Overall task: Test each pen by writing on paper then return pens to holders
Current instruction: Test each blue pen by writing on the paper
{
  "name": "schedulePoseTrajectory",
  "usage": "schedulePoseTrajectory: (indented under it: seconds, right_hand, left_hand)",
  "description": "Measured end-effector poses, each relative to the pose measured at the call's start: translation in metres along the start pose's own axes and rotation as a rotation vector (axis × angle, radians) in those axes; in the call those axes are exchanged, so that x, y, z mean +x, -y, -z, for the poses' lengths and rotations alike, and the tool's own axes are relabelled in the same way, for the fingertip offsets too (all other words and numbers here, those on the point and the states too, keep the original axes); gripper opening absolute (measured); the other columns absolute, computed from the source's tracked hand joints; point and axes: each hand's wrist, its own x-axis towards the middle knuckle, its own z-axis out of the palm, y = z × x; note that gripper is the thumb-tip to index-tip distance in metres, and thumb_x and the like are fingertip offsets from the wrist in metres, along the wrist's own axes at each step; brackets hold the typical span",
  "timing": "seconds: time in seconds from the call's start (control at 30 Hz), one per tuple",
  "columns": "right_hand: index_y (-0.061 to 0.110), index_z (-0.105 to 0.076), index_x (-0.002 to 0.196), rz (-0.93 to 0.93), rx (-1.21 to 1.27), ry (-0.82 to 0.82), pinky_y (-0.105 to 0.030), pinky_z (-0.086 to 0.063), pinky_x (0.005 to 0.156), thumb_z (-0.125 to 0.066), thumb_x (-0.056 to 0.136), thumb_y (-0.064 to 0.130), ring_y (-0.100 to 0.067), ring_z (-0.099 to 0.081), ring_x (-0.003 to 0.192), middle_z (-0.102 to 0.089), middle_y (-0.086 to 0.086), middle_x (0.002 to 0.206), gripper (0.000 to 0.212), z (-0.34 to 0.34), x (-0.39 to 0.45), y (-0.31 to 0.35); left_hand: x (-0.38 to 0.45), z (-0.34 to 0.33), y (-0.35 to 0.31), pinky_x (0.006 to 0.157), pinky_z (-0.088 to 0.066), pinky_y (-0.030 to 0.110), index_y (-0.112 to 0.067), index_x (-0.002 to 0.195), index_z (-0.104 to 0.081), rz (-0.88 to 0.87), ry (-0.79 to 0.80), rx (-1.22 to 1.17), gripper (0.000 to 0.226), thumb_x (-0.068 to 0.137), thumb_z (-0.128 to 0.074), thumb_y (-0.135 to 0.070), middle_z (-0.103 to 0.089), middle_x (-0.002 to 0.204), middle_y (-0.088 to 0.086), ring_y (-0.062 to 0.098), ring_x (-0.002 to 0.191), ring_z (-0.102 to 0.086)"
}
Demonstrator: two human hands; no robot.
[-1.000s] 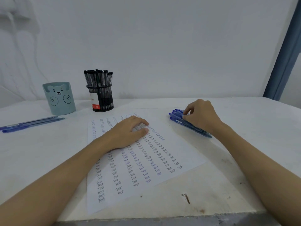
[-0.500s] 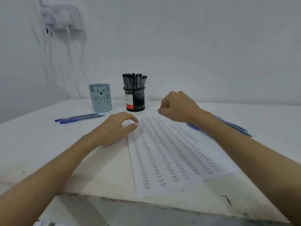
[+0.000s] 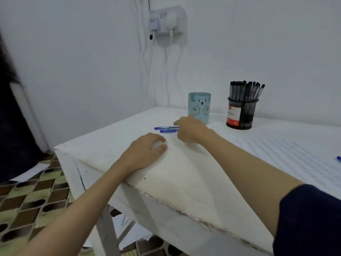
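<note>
Two blue pens point(image 3: 166, 129) lie side by side on the white table point(image 3: 184, 178), left of the light-blue bear holder point(image 3: 199, 108). My right hand point(image 3: 191, 130) is over their right ends with curled fingers that hide those ends; whether it grips them cannot be told. Near the table's left corner my left hand point(image 3: 145, 150) rests on the surface, fingers loosely curled and holding nothing. A black mesh holder point(image 3: 240, 117) full of black pens stands to the right of the bear holder. The test sheet point(image 3: 295, 157) covered in writing lies at the right.
One blue pen tip point(image 3: 338, 158) shows at the right edge on the sheet. A wall socket point(image 3: 166, 21) with hanging cables is behind the table's far corner. The table's left corner point(image 3: 57, 147) drops to a tiled floor point(image 3: 27, 200) with loose papers below.
My view has swung left. My right hand left the bundle of blue pens at the right, crossed the sheet and now reaches the two blue pens by the bear holder. My left hand slid off the sheet.
</note>
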Motion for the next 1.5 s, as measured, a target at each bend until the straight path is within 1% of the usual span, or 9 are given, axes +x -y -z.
schedulePoseTrajectory:
  seconds: [0.37, 0.47, 0.57, 0.73, 0.97, 1.1, 1.23, 1.4, 1.5]
  right_hand:
    - [0.004, -0.06, 0.106, -0.036, 0.095, -0.19, -0.034, -0.04, 0.085, -0.048, 0.088, 0.005, -0.028, -0.05, 0.104, -0.059, -0.011, 0.11, 0.021, -0.012, 0.009, -0.002]
    - [0.004, -0.058, 0.102, -0.163, 0.49, -0.231, -0.035, -0.047, 0.076, -0.046, 0.09, 0.004, -0.027, -0.054, 0.086, -0.057, -0.013, 0.097, 0.017, 0.015, 0.001, -0.011]
    - [0.009, -0.054, 0.09, -0.288, 0.949, -0.151, -0.026, -0.039, 0.048, -0.048, 0.094, 0.012, -0.016, -0.044, 0.053, -0.05, -0.006, 0.071, 0.008, 0.053, -0.018, -0.027]
    - [0.015, -0.038, 0.057, -0.355, 1.472, -0.013, -0.025, -0.021, 0.048, -0.046, 0.082, 0.069, -0.014, -0.02, 0.048, -0.025, 0.002, 0.053, 0.061, 0.101, -0.088, -0.069]
    - [0.017, -0.022, 0.047, -0.477, 1.9, -0.432, -0.023, -0.008, 0.047, -0.039, 0.079, 0.054, -0.013, -0.005, 0.046, -0.013, 0.004, 0.043, 0.051, 0.117, -0.187, -0.141]
    - [0.012, -0.044, 0.058, -0.586, 1.877, -0.546, -0.02, -0.015, 0.041, -0.051, 0.082, 0.061, -0.01, -0.015, 0.037, -0.025, 0.004, 0.042, 0.055, 0.116, -0.223, -0.174]
    - [-0.006, -0.062, 0.095, -0.684, 1.71, -0.496, -0.017, -0.038, 0.043, -0.036, 0.097, 0.02, -0.011, -0.047, 0.038, -0.066, -0.009, 0.058, 0.036, 0.101, -0.242, -0.198]
    - [-0.007, -0.068, 0.088, -0.789, 1.45, -0.283, -0.029, -0.046, 0.058, -0.024, 0.098, 0.052, -0.027, -0.059, 0.053, -0.067, -0.022, 0.068, 0.075, 0.084, -0.254, -0.208]
    - [-0.002, -0.068, 0.078, -0.723, 1.307, -0.352, -0.027, -0.053, 0.059, -0.046, 0.095, 0.047, -0.025, -0.063, 0.057, -0.068, -0.018, 0.069, 0.057, 0.078, -0.254, -0.206]
  left_hand:
    - [0.004, -0.001, 0.008, 0.103, -0.034, 0.031, -0.026, 0.119, -0.056, -0.014, -0.003, 0.038, 0.03, 0.094, -0.047, -0.038, -0.051, 0.13, -0.007, 0.013, 0.119, -0.046]
    - [0.004, 0.0, 0.009, 0.103, -0.035, 0.032, -0.028, 0.117, -0.057, -0.037, -0.003, 0.01, 0.027, 0.093, -0.049, -0.038, -0.052, 0.129, -0.008, 0.012, 0.118, -0.048]
    - [0.002, 0.001, 0.004, 0.101, -0.037, 0.031, -0.029, 0.112, -0.059, -0.08, -0.02, -0.003, 0.022, 0.092, -0.052, -0.034, -0.055, 0.124, -0.013, 0.011, 0.114, -0.051]
    - [0.0, -0.01, -0.044, 0.096, -0.037, 0.025, -0.039, 0.106, -0.057, -0.243, 0.056, -0.082, 0.016, 0.091, -0.05, -0.039, -0.053, 0.115, -0.025, 0.001, 0.111, -0.048]
    - [-0.003, -0.055, -0.15, 0.098, -0.039, 0.029, -0.035, 0.107, -0.058, -0.495, 0.192, -0.133, 0.019, 0.092, -0.048, -0.042, -0.053, 0.119, -0.02, 0.004, 0.111, -0.048]
    - [0.003, -0.078, -0.187, 0.097, -0.037, 0.027, -0.037, 0.108, -0.056, -0.501, 0.274, -0.139, 0.018, 0.094, -0.045, -0.043, -0.05, 0.122, -0.02, 0.003, 0.113, -0.046]
    - [0.011, -0.098, -0.216, 0.097, -0.039, 0.029, -0.035, 0.111, -0.057, -0.498, 0.328, -0.117, 0.021, 0.095, -0.044, -0.039, -0.051, 0.124, -0.016, 0.006, 0.112, -0.049]
    - [0.02, -0.11, -0.238, 0.099, -0.039, 0.03, -0.028, 0.118, -0.056, -0.512, 0.354, -0.049, 0.026, 0.097, -0.041, -0.034, -0.05, 0.128, -0.009, 0.009, 0.113, -0.048]
    - [0.026, -0.116, -0.249, 0.098, -0.037, 0.027, -0.027, 0.121, -0.056, -0.536, 0.348, -0.007, 0.028, 0.098, -0.04, -0.029, -0.05, 0.13, -0.008, 0.01, 0.116, -0.047]
